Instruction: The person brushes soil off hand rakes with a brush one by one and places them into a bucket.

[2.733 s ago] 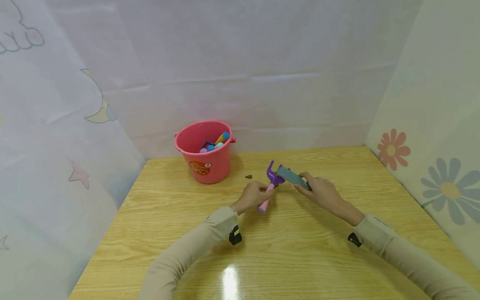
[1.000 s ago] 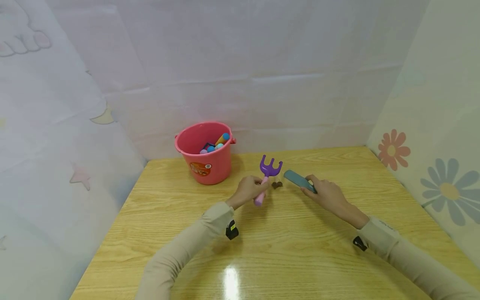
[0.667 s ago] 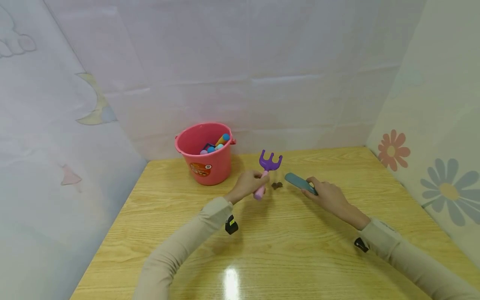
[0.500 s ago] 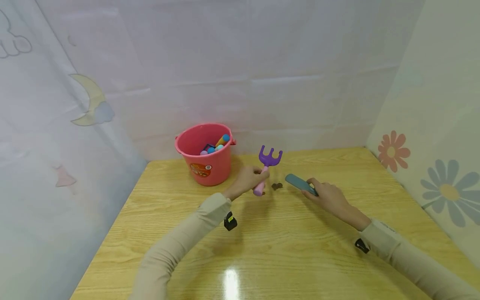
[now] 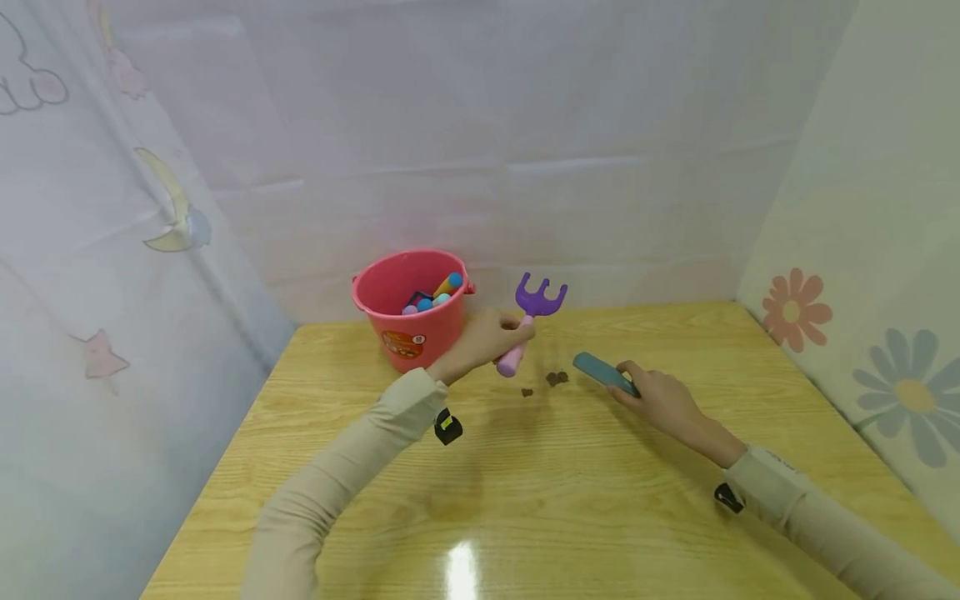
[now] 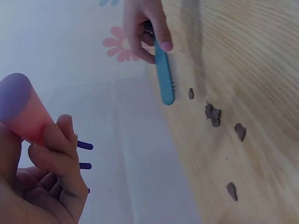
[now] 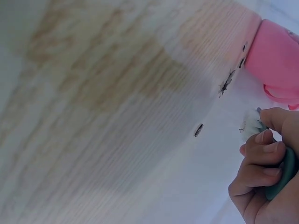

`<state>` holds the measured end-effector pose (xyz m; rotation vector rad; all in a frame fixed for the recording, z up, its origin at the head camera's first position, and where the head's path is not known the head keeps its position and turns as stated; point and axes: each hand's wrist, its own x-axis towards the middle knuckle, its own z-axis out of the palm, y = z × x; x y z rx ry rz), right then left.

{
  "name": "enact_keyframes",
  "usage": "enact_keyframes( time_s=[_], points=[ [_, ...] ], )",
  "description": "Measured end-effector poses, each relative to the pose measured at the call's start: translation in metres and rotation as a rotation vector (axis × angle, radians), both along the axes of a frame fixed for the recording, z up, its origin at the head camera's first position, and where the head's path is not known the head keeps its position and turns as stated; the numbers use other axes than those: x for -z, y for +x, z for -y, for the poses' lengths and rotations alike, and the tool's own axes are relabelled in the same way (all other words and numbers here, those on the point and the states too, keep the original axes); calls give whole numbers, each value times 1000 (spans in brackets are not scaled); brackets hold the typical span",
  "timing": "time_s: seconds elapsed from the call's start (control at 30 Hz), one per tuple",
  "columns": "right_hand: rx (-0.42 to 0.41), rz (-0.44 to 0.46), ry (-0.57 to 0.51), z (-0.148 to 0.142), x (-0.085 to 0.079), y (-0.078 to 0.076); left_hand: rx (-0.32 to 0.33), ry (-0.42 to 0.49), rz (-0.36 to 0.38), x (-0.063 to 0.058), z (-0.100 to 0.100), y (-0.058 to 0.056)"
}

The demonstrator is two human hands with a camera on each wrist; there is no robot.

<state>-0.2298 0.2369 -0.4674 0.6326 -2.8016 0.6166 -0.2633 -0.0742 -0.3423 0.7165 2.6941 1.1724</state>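
My left hand [image 5: 483,340] grips the pink handle of a toy rake [image 5: 537,302], its purple three-pronged head pointing up and away, raised over the table. In the left wrist view the round handle end of the rake [image 6: 30,109] sticks out past the curled fingers. My right hand [image 5: 667,407] holds a teal brush [image 5: 597,369] low over the table; its pale bristles, dark-flecked, show in the left wrist view. Between the hands, several brown clumps [image 5: 557,378] lie on the wood, and another small brown piece [image 5: 527,392] is nearer the left hand.
A pink bucket [image 5: 448,335] with colourful toys inside, among them a yellow-and-blue one [image 5: 447,286], stands at the back left, overlapped by my left hand. White patterned sheets [image 5: 600,125] wall in the wooden table [image 5: 562,500] at back and sides.
The rake was under the brush at first; my left hand has since lifted it up and away, toward the bucket. The brush has drawn back slightly right. The brown clumps are now uncovered.
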Motion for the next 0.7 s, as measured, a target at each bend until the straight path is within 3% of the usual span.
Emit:
enact_keyframes(
  time_s=[0.17,0.33,0.4,0.53,0.7],
  points=[
    [-10,-12,20,-2,0,4,-4,-34,-71,-14,6,5],
    [-1,-13,29,-3,0,9,-10,86,-36,-23,14,7],
    [-1,-12,31,-4,0,9,-35,101,-40,-27,17,6],
    [-2,-1,26,-6,0,9,-106,38,-90,-37,26,3],
    [-7,-17,27,-8,1,12,-157,77,-63,-47,41,6]
  ],
)
